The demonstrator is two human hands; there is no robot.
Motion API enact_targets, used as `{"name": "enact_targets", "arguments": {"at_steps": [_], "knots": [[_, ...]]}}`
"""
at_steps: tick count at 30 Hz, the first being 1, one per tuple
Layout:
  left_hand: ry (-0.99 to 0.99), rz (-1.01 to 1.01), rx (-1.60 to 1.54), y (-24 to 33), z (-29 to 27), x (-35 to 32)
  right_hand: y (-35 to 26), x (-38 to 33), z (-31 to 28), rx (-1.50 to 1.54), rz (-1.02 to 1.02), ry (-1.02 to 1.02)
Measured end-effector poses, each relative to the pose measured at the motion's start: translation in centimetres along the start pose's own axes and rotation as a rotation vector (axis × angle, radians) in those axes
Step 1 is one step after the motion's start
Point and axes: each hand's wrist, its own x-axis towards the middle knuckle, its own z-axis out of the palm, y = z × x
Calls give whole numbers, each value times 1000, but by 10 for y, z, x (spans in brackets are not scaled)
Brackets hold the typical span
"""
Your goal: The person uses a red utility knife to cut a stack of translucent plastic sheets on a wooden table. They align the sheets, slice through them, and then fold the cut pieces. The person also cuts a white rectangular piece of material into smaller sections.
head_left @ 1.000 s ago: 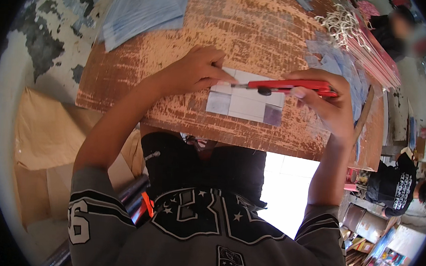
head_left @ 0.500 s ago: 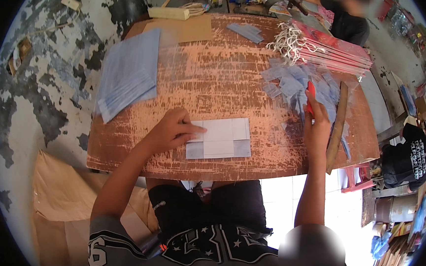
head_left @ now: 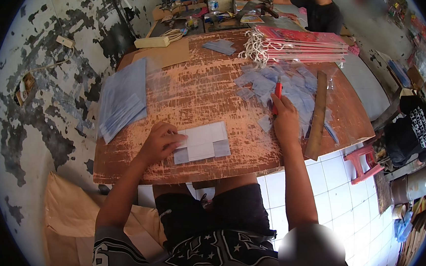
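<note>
On the brown table before me lies a white T-shaped paper pattern [head_left: 201,138], over a small bluish clear plastic piece [head_left: 221,149] that shows at its lower corners. My left hand [head_left: 161,142] rests at the pattern's left edge, fingers bent and fingertips pressing on it. My right hand [head_left: 287,119] is closed round a red utility knife [head_left: 277,95], pointing away from me. That hand is just on the near side of a loose heap of small clear bluish plastic pieces [head_left: 265,84]. Whether the knife touches the heap, I cannot tell.
A stack of larger plastic sheets [head_left: 123,94] lies at left. A long wooden strip [head_left: 317,113] borders the heap at right. Behind it sit red bags with white cords [head_left: 303,46]. Another person [head_left: 325,15] sits at the far right; a second one [head_left: 413,125] is farther right.
The whole view has shifted and turned slightly. My left fingers have drawn back from the pattern's middle to its left edge. My right hand still grips the knife, now a little nearer the pattern.
</note>
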Motion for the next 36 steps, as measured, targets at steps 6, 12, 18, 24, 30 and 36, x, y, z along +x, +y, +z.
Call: {"name": "enact_targets", "arguments": {"at_steps": [6, 12, 18, 24, 30, 36], "knots": [[47, -49, -17, -4, 4, 0, 9, 1, 7, 52, 31, 30], [61, -73, -1, -9, 2, -5, 6, 4, 5, 163, 44, 54], [56, -107, -9, -9, 4, -10, 8, 4, 15, 212, 49, 95], [33, -94, -17, -14, 3, -6, 6, 5, 10, 179, 50, 104], [80, -85, -15, -14, 6, -4, 13, 5, 15, 141, 40, 141], [75, -101, 26, -12, 9, -4, 14, 3, 11, 124, 3, 137]]}}
